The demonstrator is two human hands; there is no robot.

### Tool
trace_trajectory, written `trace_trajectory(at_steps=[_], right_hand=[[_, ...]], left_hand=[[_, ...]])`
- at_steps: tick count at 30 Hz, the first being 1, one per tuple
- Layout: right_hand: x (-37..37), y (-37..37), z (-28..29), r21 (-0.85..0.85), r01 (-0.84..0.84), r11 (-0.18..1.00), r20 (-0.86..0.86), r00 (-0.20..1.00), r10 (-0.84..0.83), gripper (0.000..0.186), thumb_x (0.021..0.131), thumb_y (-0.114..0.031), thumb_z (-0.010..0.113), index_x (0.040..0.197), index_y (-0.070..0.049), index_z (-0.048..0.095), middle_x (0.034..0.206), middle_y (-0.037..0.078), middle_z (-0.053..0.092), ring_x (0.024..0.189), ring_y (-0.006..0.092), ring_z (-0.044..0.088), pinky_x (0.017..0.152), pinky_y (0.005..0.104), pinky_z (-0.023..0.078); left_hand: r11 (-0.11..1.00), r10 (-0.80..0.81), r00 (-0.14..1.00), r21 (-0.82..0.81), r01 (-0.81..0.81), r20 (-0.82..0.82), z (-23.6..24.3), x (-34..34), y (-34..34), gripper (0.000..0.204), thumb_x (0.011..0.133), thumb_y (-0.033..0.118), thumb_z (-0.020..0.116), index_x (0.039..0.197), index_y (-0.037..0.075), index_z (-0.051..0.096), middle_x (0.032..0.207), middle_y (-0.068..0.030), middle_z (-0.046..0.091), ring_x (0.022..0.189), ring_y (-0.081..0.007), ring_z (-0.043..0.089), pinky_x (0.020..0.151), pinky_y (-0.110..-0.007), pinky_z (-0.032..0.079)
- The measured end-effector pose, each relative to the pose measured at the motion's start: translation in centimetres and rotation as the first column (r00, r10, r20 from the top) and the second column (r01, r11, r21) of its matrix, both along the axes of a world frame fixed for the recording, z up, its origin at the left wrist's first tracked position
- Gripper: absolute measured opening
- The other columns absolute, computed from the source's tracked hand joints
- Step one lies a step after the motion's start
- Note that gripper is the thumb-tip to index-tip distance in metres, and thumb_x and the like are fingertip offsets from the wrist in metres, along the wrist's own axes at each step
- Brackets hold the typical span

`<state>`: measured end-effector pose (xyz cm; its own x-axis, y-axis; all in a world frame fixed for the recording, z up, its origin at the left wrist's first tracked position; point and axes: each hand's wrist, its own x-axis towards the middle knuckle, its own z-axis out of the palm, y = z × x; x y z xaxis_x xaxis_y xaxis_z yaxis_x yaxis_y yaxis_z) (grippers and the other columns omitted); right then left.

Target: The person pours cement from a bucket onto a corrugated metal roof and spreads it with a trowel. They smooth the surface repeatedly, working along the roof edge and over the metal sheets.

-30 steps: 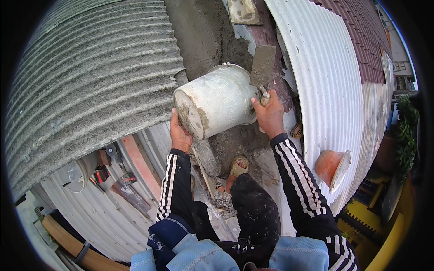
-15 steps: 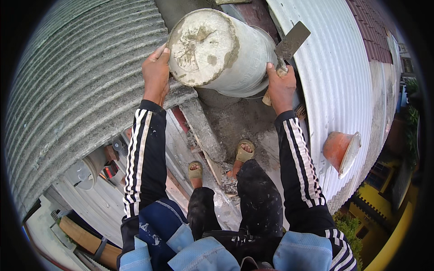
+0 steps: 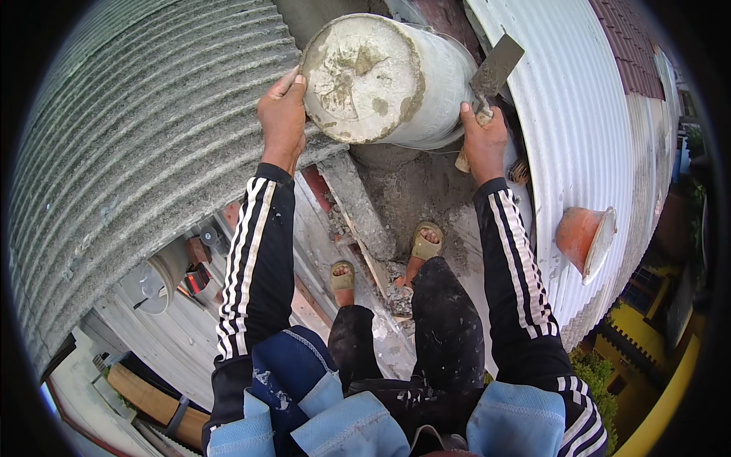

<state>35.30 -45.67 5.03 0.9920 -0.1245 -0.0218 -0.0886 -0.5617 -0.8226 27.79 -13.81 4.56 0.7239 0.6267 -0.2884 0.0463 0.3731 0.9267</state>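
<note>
Bucket point(image 3: 388, 81) tilted, base facing the camera, long axis slanting away rightward.

The bucket point(image 3: 381, 84) turns its mouth away, so its inside is hidden, and just right of it the right hand point(image 3: 485, 145) covers part of the handle of the trowel point(image 3: 496, 67). Well below and left of the bucket, a red-and-black item point(image 3: 196, 280) is too small to tell. Directly below the bucket, the light-blue cloth point(image 3: 354, 430) runs out of view at the lower edge.
</note>
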Motion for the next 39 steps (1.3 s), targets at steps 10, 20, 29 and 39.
trace_trajectory(at_steps=[10, 20, 29, 39], right_hand=[[-3.4, -1.9, 1.1, -0.105, -0.042, 0.994, 0.107, 0.993, 0.053, 0.045, 0.100, -0.034, 0.082, 0.115, 0.005, 0.066, 0.097, 0.019, 0.074, 0.089, 0.0297, 0.071, 0.084, 0.0436, 0.056], [-5.1, -1.3, 8.0, 0.089, -0.221, 0.971, 0.079, 0.974, 0.215, 0.045, 0.101, -0.035, 0.082, 0.117, 0.005, 0.067, 0.094, 0.011, 0.074, 0.082, 0.0213, 0.072, 0.075, 0.0368, 0.056], [-9.6, 3.9, 22.4, 0.651, -0.350, 0.674, -0.151, 0.810, 0.567, 0.034, 0.109, -0.031, 0.073, 0.124, -0.002, 0.062, 0.102, 0.009, 0.075, 0.085, 0.0136, 0.075, 0.074, 0.0309, 0.064], [-10.3, 10.7, 18.8, 0.606, -0.242, 0.758, -0.196, 0.878, 0.437, 0.048, 0.105, -0.032, 0.078, 0.127, 0.006, 0.057, 0.110, 0.012, 0.070, 0.094, 0.0167, 0.075, 0.079, 0.0330, 0.068]], left_hand=[[1.000, 0.001, 1.000, 0.019, 0.000, -0.004, -0.3, -3.7, -0.6, 0.038, 0.107, 0.008, 0.069, 0.140, -0.010, 0.069, 0.128, -0.0165, 0.077, 0.109, -0.0186, 0.073, 0.099, -0.032, 0.057], [0.963, -0.034, 0.999, -0.270, 0.022, -0.038, -6.4, -7.5, -0.2, 0.039, 0.112, 0.016, 0.061, 0.144, -0.005, 0.067, 0.131, -0.0144, 0.075, 0.111, -0.0220, 0.073, 0.103, -0.035, 0.055], [0.677, 0.093, 0.984, -0.734, 0.050, 0.152, -2.8, -16.9, -6.3, 0.094, 0.108, 0.072, 0.041, 0.174, 0.008, 0.024, 0.174, -0.0218, 0.030, 0.159, -0.0408, 0.037, 0.127, -0.065, 0.034], [0.816, -0.364, 0.920, -0.426, 0.390, 0.144, 4.4, -19.8, -11.1, 0.052, 0.099, 0.032, 0.083, 0.130, -0.001, 0.059, 0.123, -0.0141, 0.068, 0.116, -0.0222, 0.067, 0.101, -0.042, 0.055]])
